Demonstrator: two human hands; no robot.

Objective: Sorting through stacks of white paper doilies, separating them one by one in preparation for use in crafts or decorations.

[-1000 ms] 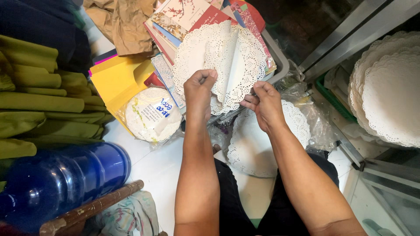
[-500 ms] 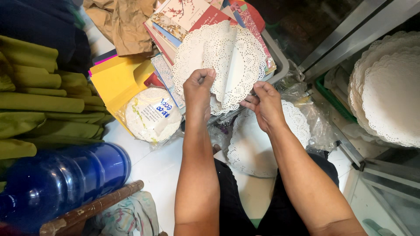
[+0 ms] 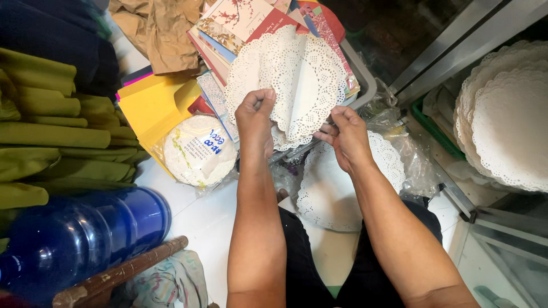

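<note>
At the far left lay a stack of folded olive-green cloth point(image 3: 45, 137), with a large blue water bottle point(image 3: 74, 239) on its side below it and a brown wooden stick point(image 3: 123, 272) propped against the bottle; just right of the cloth sat yellow envelopes point(image 3: 151, 105) and a round pack of white doilies wrapped in clear plastic point(image 3: 198, 151), kept sealed and set aside on the white floor point(image 3: 200, 219); the left hand point(image 3: 256, 117) was closed, thumb and fingers pinched on the left edge of a small stack of white paper doilies point(image 3: 297, 80), lifted upright in front of a pile of coloured cards point(image 3: 257, 23); the right hand point(image 3: 345, 137) pinched the stack's lower right edge, fingertips close together, seemingly to peel sheets apart; below it a loose doily point(image 3: 325, 194) rested on the lap, near crumpled clear plastic point(image 3: 411, 154); far right, more doilies point(image 3: 508, 114) lay fanned on a shelf.
</note>
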